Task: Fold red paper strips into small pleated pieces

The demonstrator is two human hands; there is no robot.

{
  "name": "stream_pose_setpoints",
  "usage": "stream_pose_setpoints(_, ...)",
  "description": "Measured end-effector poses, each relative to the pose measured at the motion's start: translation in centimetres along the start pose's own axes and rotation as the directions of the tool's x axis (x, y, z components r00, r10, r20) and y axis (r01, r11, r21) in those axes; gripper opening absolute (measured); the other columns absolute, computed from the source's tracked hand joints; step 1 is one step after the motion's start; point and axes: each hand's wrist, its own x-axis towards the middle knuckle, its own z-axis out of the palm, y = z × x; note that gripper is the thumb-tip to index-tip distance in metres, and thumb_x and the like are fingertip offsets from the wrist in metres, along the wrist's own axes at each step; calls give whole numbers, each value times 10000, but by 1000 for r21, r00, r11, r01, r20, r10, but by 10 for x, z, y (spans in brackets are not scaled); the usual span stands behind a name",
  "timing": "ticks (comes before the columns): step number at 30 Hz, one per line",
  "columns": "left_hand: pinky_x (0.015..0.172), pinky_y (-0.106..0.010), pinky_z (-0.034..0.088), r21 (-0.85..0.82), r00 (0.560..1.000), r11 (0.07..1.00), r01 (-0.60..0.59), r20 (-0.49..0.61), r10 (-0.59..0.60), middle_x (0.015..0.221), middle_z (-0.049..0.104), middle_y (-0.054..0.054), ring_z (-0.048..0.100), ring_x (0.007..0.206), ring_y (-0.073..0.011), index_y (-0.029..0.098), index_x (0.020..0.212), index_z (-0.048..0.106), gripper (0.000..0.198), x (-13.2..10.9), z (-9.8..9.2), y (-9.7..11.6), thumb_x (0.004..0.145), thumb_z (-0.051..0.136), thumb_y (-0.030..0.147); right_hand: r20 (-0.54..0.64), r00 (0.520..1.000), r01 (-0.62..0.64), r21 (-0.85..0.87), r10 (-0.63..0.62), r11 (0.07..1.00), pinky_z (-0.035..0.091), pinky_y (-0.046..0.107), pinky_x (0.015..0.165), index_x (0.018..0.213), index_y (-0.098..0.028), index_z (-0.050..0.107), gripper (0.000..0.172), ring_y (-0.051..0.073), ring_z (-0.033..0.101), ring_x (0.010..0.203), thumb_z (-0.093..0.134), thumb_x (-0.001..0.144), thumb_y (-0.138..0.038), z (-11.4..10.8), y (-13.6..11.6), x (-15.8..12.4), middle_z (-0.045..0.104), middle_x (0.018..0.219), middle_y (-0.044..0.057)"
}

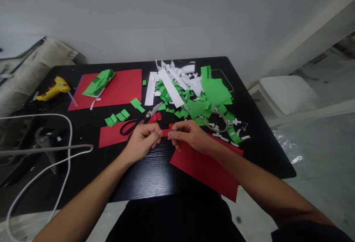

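Between my two hands a small strip of red paper (166, 132) is stretched above the black table (146, 171). My left hand (145, 138) pinches its left end with thumb and forefinger. The right end sits in the pinch of my right hand (188, 135). Scissors with black handles (141, 119) lie just beyond my left hand, partly over a red paper piece (111, 135). Under my right wrist is a larger red sheet (206, 166), which hangs past the table's front edge. Small red scraps (158, 116) lie just beyond the hands.
Green and white paper scraps (191, 87) are heaped at the back, with a tape roll (222, 122) beside them. Folded green paper (100, 83) rests on a red sheet (124, 87). A yellow glue gun (55, 88) and a white cable (69, 138) are at the left.
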Motion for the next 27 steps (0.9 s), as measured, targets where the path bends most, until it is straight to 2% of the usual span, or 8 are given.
stream_pose_setpoints(16,470,-224,303,-26,1000,1000,-7,12,7,475,494,36,396,446,-83,179,600,538,387,-1,-1,-2,938,601,357,-9,999,35,-31,-35,999,476,225,491,745,-151,692,344,90,593,485,815,838,-459,0,1,-1,664,616,-14)
stream_pose_setpoints(18,481,-220,308,-31,999,999,-35,10,35,528,503,44,408,479,-83,173,679,573,314,-1,0,-4,933,637,345,-7,999,37,-29,-38,999,474,225,491,737,-153,686,329,92,593,490,806,847,-439,0,1,-1,661,617,-15)
stream_pose_setpoints(20,510,-217,342,-49,997,996,-78,-14,77,614,534,47,447,532,-89,171,846,621,184,-1,2,-5,916,695,324,0,999,35,-26,-35,999,481,227,499,731,-154,679,311,97,597,506,787,864,-414,0,0,-1,657,621,-13)
stream_pose_setpoints(23,577,-228,422,-66,988,988,-141,-65,137,752,600,28,529,626,-104,186,1081,624,252,-2,6,-7,895,757,293,-1,1000,22,-7,-22,1000,489,231,502,733,-158,672,291,103,600,515,761,879,-393,0,-1,-2,656,625,-12)
stream_pose_setpoints(27,589,-236,451,28,982,985,-169,-75,171,764,635,8,570,650,-114,181,1083,667,223,-2,6,-8,914,758,294,-34,999,8,-6,-8,1000,503,228,527,710,-164,657,293,100,602,515,749,881,-383,-1,-1,-2,649,606,-20)
